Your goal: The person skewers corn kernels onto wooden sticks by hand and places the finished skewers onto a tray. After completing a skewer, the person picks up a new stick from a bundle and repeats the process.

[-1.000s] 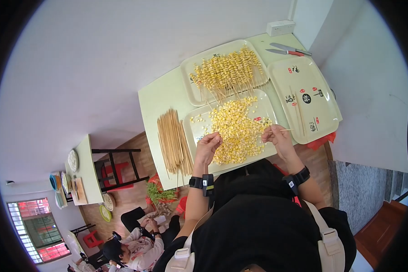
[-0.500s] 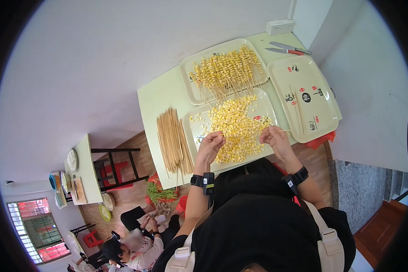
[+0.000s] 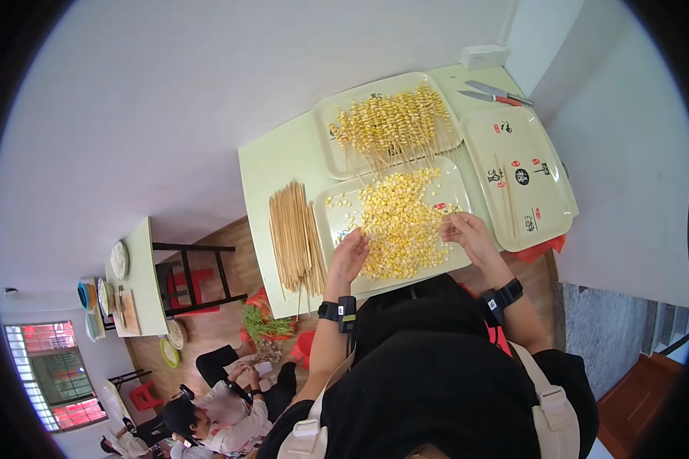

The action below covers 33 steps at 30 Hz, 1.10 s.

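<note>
Loose yellow corn kernels lie spread on a pale tray. Over this tray's left side, my left hand is closed in a pinch; what it holds is too small to name. My right hand pinches a thin skewer at the tray's right side; most of the skewer is hard to see. Behind, another tray bears skewers threaded with kernels. A bundle of bare wooden skewers lies left of the kernels.
At the right is a third tray with a few bare skewers. Two knives lie near the socket box. Lower left, a seated person handles plants beside a green bunch. Further left stands another table.
The view has shifted slightly, so the table sits a little lower and further right. My left hand has turned slightly. My right hand stays pinched near the tray's right side.
</note>
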Each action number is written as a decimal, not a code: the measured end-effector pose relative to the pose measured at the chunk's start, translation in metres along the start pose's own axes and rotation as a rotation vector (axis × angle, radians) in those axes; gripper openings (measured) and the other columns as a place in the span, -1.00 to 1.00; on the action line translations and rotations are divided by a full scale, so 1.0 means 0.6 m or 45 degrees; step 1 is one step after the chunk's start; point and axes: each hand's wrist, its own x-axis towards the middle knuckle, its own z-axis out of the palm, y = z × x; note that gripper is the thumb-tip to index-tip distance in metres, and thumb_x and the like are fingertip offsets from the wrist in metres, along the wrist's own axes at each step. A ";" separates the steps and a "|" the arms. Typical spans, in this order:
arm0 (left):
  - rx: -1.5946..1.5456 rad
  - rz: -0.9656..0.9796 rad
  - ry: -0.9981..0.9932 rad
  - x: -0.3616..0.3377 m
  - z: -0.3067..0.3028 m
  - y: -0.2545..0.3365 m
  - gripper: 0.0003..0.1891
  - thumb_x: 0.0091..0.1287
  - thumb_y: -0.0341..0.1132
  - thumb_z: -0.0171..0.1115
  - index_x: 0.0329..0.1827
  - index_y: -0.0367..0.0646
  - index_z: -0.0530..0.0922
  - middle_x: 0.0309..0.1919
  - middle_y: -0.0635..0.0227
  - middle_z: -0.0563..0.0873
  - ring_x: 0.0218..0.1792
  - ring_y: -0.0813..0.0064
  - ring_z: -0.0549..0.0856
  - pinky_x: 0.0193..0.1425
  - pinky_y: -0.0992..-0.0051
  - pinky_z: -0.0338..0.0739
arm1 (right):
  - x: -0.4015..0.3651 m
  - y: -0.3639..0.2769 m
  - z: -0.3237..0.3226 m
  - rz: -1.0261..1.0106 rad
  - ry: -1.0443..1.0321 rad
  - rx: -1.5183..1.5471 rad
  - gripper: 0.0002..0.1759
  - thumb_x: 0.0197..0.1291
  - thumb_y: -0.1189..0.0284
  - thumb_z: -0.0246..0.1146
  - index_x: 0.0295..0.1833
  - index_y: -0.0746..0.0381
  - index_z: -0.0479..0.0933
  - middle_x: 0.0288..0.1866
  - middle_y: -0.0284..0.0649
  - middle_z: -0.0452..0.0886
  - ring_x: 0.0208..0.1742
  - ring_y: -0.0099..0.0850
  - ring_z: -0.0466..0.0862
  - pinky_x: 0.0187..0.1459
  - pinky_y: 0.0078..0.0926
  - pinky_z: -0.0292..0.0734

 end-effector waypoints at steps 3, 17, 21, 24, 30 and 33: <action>-0.068 0.004 0.111 0.003 -0.033 0.006 -0.77 0.19 -0.36 0.10 -0.10 -0.17 0.43 -0.27 0.40 0.54 -0.27 0.54 0.55 -0.20 0.58 0.46 | 0.024 -0.022 0.031 -0.023 -0.055 0.006 -0.69 0.21 0.36 -0.01 -0.06 0.37 0.39 -0.26 -0.18 0.53 -0.23 -0.46 0.54 -0.19 -0.53 0.49; 0.007 0.111 0.206 -0.054 -0.068 0.028 -0.74 0.23 -0.35 0.03 -0.04 -0.20 0.39 -0.26 0.40 0.56 -0.25 0.57 0.56 -0.21 0.59 0.45 | 0.228 -0.004 0.117 -0.159 -0.042 -0.445 -0.56 0.19 0.35 0.03 0.18 0.20 0.23 0.22 -0.20 0.21 0.00 -0.38 0.46 -0.11 -0.50 0.46; 0.042 0.095 0.245 -0.045 -0.069 0.027 -0.75 0.21 -0.40 0.06 -0.05 -0.20 0.41 -0.27 0.36 0.57 -0.26 0.54 0.56 -0.24 0.58 0.46 | 0.221 0.004 0.100 -0.008 -0.114 -0.458 -0.58 0.15 0.35 0.07 0.13 0.23 0.29 0.03 -0.21 0.40 -0.13 -0.45 0.51 -0.20 -0.56 0.48; 0.128 0.094 0.292 -0.026 -0.066 0.025 -0.74 0.20 -0.40 0.07 -0.05 -0.21 0.41 -0.27 0.36 0.57 -0.25 0.52 0.56 -0.27 0.59 0.44 | 0.188 -0.005 0.060 0.068 -0.026 -0.369 -0.64 0.14 0.36 0.07 0.05 0.25 0.35 -0.14 -0.25 0.49 -0.24 -0.52 0.53 -0.28 -0.61 0.48; 0.124 0.074 0.273 0.000 -0.038 0.013 -0.73 0.18 -0.41 0.09 -0.04 -0.22 0.40 -0.33 0.38 0.50 -0.29 0.54 0.51 -0.28 0.57 0.43 | 0.091 -0.030 -0.110 0.072 0.454 -0.396 -0.74 0.09 0.35 0.12 -0.13 0.25 0.44 -0.38 -0.31 0.55 -0.43 -0.58 0.53 -0.43 -0.69 0.43; 0.164 0.065 0.302 0.002 -0.029 0.013 -0.72 0.18 -0.41 0.09 -0.04 -0.22 0.40 -0.33 0.38 0.50 -0.27 0.53 0.50 -0.27 0.58 0.43 | 0.051 -0.033 -0.199 0.044 0.750 -0.612 -0.79 0.02 0.39 0.13 -0.22 0.27 0.47 -0.42 -0.31 0.54 -0.48 -0.58 0.50 -0.42 -0.69 0.42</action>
